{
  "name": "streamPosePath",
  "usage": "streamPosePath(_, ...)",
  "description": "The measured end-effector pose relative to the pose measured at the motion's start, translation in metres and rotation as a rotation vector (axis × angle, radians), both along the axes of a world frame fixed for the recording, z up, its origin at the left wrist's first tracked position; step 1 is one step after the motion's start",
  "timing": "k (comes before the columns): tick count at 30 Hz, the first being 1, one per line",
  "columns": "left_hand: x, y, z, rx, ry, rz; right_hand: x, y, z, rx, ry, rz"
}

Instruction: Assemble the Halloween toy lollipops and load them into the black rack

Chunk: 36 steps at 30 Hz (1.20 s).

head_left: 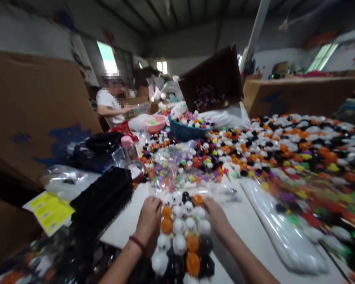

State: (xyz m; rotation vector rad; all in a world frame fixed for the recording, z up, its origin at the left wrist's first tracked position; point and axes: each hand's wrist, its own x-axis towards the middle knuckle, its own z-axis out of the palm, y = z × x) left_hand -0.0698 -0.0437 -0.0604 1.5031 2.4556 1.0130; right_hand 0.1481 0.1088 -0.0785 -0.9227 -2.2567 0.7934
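White worktop [118, 227] is seen, covered behind by small pieces [272, 146]. At its near edge the block of balls [179, 226] is held between left hand [150, 213] and right hand [215, 215] — fingers pressed on its far corners; probably light, loose, better supported underneath.

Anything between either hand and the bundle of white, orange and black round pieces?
Nothing visible. The left hand and right hand are right at opposite sides of the bundle, near its far end. Crumpled clear plastic film lies beyond, not between. Blur hides exact fingertip contact.
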Motion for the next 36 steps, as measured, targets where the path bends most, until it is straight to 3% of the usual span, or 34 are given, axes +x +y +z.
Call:
streamPosePath(5, -0.013, 0.024, 0.005, 0.004, -0.367, 0.033, -0.014, 0.015, -0.001, -0.361, 0.035, -0.134)
streamPosePath(10, -0.015, 0.032, 0.006, 0.187, -0.677, -0.001, -0.023, 0.019, -0.002, -0.399, 0.072, -0.176)
streamPosePath(15, -0.02, 0.034, 0.011, 0.173, -0.671, -0.054, -0.022, 0.023, 0.007, -0.299, 0.177, -0.103)
streamPosePath(20, -0.025, 0.04, 0.015, 0.14, -0.596, -0.109, -0.032, 0.035, 0.01, -0.57, 0.145, -0.126)
streamPosePath(23, -0.024, 0.04, 0.02, 0.118, -0.559, -0.116, -0.038, 0.039, 0.014, -0.594, 0.114, -0.159)
streamPosePath(26, -0.02, 0.036, 0.032, 0.075, -0.437, -0.101, -0.035, 0.033, 0.026, -0.521, 0.118, -0.187)
streamPosePath(31, -0.01, 0.02, 0.054, 0.016, -0.122, -0.12, -0.016, 0.01, 0.048, -0.065, 0.042, -0.129)
streamPosePath(36, -0.001, -0.008, 0.057, -0.019, 0.148, -0.249, 0.013, -0.014, 0.054, 0.151, -0.003, 0.017)
